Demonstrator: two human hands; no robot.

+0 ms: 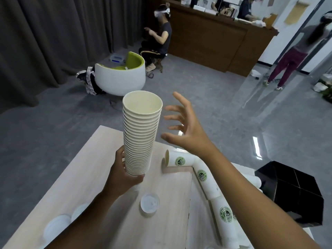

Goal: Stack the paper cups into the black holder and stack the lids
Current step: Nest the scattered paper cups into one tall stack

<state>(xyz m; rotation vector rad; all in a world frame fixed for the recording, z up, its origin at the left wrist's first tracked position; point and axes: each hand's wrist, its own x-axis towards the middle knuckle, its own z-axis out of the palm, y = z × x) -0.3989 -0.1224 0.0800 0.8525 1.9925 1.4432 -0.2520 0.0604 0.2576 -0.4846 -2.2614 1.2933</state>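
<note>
Person holding a tall nested stack of paper cups (141, 133) above the tabletop (86, 177).
Left hand (124, 174) is gripping its base; right hand (181, 130) is hovering spread; black holder (294, 191) seemingly empty, lids (149, 203) lying scattered.

Café-like room — wooden service counter (215, 42), grey curtains (53, 33), logo paper cups (181, 159)

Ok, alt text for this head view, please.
The left hand grips a tall stack of nested paper cups near its base above a wooden table; the open right hand hovers beside it. Loose cups, lids and a black holder lie nearby.
</note>
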